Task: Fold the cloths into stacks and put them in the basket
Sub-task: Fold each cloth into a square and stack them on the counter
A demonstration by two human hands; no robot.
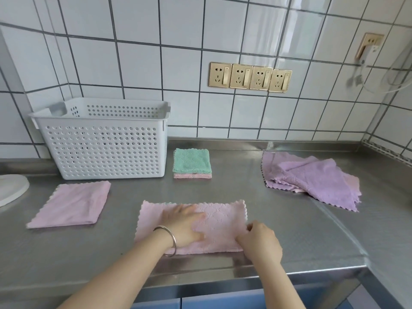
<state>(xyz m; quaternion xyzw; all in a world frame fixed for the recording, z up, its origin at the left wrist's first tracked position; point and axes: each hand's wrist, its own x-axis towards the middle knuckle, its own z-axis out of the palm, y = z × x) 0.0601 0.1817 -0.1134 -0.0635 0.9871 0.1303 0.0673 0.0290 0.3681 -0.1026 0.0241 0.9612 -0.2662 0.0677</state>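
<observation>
A pink cloth, folded once into a strip, lies on the steel counter in front of me. My left hand presses flat on its left half, fingers straight. My right hand pinches the strip's right edge near the front corner. A folded purple cloth lies to the left. Behind the strip sits a small stack with a green cloth on top of a pink one. A loose pile of purple cloths lies at the right. The white perforated basket stands at the back left; its inside is mostly hidden.
The steel counter runs along a tiled wall with a row of gold sockets. A white round object sits at the far left edge. A white cable hangs from a socket at the upper right.
</observation>
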